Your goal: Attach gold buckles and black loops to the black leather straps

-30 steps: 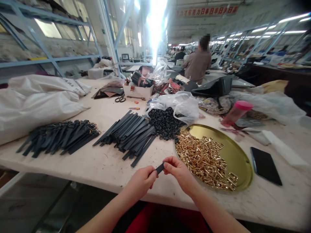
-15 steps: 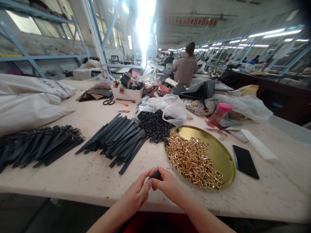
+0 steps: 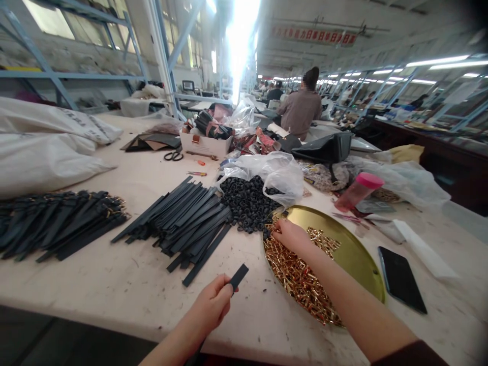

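My left hand (image 3: pixel 216 303) pinches a dark strap (image 3: pixel 239 276) near the table's front edge; the strap's flat end sticks out past the thumb. My right hand (image 3: pixel 287 235) reaches over the round gold tray (image 3: pixel 354 249), its fingertips at the upper left of the heap of gold buckles (image 3: pixel 293 272). The fingers are bent together, and what they hold, if anything, is too small to make out. Just beyond that hand lies a pile of small black loops (image 3: pixel 247 201), partly under a clear plastic bag (image 3: pixel 284 175). Loose dark straps (image 3: pixel 183 218) lie left of the loops.
Straps with gold buckles (image 3: pixel 64 218) lie at the far left, below white sacks (image 3: pixel 49 157). A phone (image 3: pixel 402 278) and a pink-lidded jar (image 3: pixel 358 192) are on the right. Scissors (image 3: pixel 173 156) and a white box (image 3: pixel 206 146) stand farther back. A person (image 3: pixel 303 107) sits beyond the table.
My right hand has left my left hand and moved up and right to the buckle tray. My left hand keeps the strap, whose end now shows more. The view has shifted slightly.
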### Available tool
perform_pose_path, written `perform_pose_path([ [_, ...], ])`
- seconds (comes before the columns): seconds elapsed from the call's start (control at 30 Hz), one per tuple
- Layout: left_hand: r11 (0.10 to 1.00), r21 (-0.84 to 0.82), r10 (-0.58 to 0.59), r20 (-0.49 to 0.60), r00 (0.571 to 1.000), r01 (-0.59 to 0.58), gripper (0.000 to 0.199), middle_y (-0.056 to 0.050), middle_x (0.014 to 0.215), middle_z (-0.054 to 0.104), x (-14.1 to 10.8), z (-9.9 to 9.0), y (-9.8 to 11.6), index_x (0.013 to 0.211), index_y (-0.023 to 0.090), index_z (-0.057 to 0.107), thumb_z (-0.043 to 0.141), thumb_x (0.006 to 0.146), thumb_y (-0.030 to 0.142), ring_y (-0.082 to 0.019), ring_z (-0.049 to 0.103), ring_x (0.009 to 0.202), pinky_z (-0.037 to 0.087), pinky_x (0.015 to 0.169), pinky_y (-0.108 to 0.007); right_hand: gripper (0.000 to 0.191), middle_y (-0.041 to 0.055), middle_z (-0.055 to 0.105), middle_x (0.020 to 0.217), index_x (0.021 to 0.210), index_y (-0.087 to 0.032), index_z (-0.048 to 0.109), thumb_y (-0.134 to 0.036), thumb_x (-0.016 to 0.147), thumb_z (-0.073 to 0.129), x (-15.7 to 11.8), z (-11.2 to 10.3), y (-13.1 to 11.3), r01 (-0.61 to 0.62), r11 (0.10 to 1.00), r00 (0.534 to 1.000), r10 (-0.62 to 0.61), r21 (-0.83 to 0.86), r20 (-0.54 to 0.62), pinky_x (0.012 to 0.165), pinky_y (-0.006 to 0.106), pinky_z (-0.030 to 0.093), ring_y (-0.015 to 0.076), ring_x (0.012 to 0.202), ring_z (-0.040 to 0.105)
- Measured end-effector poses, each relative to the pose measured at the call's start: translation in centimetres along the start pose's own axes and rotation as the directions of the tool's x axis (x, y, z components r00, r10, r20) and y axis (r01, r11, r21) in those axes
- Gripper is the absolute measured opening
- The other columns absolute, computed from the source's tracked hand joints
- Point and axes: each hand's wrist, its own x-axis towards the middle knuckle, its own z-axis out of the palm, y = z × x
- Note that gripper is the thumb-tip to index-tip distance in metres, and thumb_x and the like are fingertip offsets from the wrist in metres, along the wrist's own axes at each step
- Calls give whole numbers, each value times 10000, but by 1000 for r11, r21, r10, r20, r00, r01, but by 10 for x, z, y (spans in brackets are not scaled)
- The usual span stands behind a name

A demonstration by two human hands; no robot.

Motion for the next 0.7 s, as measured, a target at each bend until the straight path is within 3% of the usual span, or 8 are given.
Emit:
perform_pose_path([
  [0.2,997,82,-15,-10,1000,16,195,118,339,282,-5,3,-2,725,196,418,400,717,390,-47,174,289,105,336,-173,134,72,599,848,750,-181,594,-254,787,488,-7,-1,3,8,999,1000,-9,-49,-11,602,262,334,193,756,570],
  [0.5,980,149,136,-40,990,-129,203,90,408,384,-4,26,15,729,177,443,409,722,377,-50,266,295,166,321,-177,199,62,621,857,856,-175,588,-212,857,392,-32,-9,10,29,999,994,-32,-36,-105,659,257,350,173,794,566],
  [0.7,968,164,192,5,981,-190,203,90,421,375,-15,44,15,745,174,451,414,748,373,-42,237,302,148,333,-173,205,120,621,908,821,-150,648,-239,825,463,-22,-10,-3,32,999,997,-33,-8,-66,699,293,390,220,851,576],
])
